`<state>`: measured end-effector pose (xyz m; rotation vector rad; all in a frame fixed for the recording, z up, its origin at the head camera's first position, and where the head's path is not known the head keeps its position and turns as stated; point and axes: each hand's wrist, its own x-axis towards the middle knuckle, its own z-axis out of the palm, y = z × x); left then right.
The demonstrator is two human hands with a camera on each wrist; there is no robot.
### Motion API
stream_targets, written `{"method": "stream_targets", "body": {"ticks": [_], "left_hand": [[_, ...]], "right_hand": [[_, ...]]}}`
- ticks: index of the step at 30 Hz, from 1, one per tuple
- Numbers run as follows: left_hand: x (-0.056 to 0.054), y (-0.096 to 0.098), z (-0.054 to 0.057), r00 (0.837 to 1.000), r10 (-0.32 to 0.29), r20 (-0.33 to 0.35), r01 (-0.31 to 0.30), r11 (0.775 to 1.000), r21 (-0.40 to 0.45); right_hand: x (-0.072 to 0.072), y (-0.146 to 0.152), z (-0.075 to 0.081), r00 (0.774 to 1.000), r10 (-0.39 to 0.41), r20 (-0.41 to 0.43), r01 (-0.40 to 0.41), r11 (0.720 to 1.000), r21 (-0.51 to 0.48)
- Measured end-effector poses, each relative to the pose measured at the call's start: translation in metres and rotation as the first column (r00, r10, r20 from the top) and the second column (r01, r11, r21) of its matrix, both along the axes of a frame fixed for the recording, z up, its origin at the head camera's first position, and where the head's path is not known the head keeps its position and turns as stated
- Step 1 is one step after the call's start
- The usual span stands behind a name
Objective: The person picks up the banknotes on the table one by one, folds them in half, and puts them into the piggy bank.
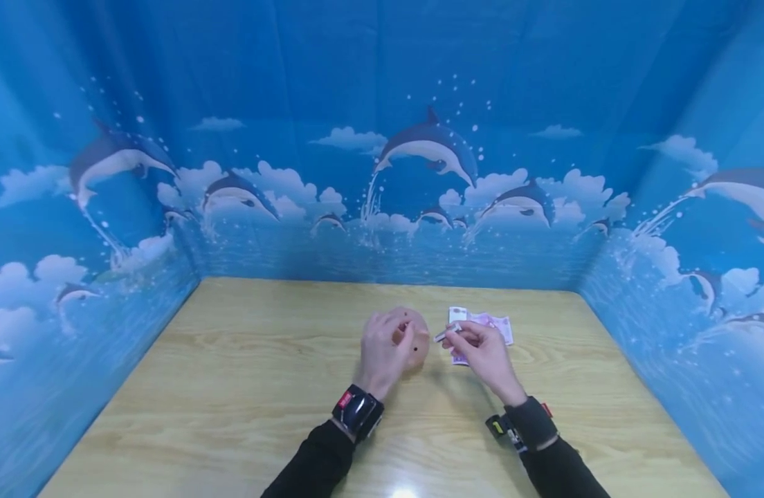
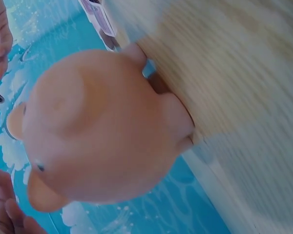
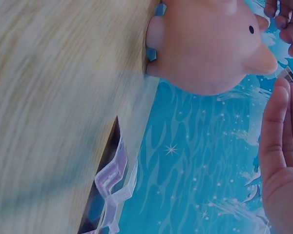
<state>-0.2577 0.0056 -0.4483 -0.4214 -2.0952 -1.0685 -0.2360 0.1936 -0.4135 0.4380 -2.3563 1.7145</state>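
Note:
A pink piggy bank (image 1: 422, 339) stands upright on the table, its snout and ears toward the left wrist camera (image 2: 102, 131). Beside and partly over its top is my left hand (image 1: 382, 349), fingers loosely bent with nothing between them. My right hand (image 1: 484, 353) pinches a small folded banknote (image 1: 447, 333), a pale narrow strip with a dark edge, between thumb and fingertips. The strip's free end points at the piggy bank, just right of it. Under and behind the right hand lie creased purple-pink banknotes (image 1: 502, 328), partly hidden by it.
The light wood-grain table (image 1: 264, 380) has a blue dolphin-print curtain (image 1: 295, 249) along its back and both sides. Black bands with small devices are strapped to the left wrist (image 1: 358, 411) and the right wrist (image 1: 530, 423).

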Motion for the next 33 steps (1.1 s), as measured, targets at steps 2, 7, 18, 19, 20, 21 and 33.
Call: {"method": "stream_targets", "body": {"ticks": [2, 7, 18, 19, 20, 21, 33], "left_hand": [[-0.002, -0.003, 0.0, 1.0, 0.021, 0.01, -0.021, 1.0, 0.003], [-0.004, -0.006, -0.002, 0.999, 0.021, 0.044, -0.02, 1.0, -0.012], [-0.008, -0.008, -0.007, 0.991, 0.041, 0.126, -0.04, 0.999, -0.01], [-0.008, -0.009, -0.007, 0.989, 0.045, 0.143, -0.044, 0.999, -0.011], [-0.008, -0.009, -0.008, 0.985, 0.051, 0.163, -0.049, 0.999, -0.016], [-0.008, -0.01, -0.009, 0.981, 0.055, 0.183, -0.052, 0.998, -0.021], [-0.01, -0.012, -0.007, 0.912, -0.034, 0.409, 0.044, 0.999, -0.016]], "right_hand": [[-0.001, -0.002, -0.001, 1.0, 0.01, -0.001, -0.01, 1.0, -0.026], [-0.003, -0.005, -0.003, 1.0, 0.002, -0.018, -0.003, 1.0, -0.014], [-0.005, -0.017, 0.007, 0.998, -0.022, -0.054, 0.023, 0.999, 0.025], [-0.007, -0.018, 0.006, 0.998, -0.022, -0.057, 0.023, 1.0, 0.019], [-0.008, -0.019, 0.005, 0.998, -0.02, -0.061, 0.021, 1.0, 0.016], [-0.011, -0.019, 0.003, 0.998, -0.023, -0.056, 0.024, 1.0, 0.009], [-0.028, -0.027, -0.013, 0.997, -0.062, -0.046, 0.063, 0.998, 0.01]]}}
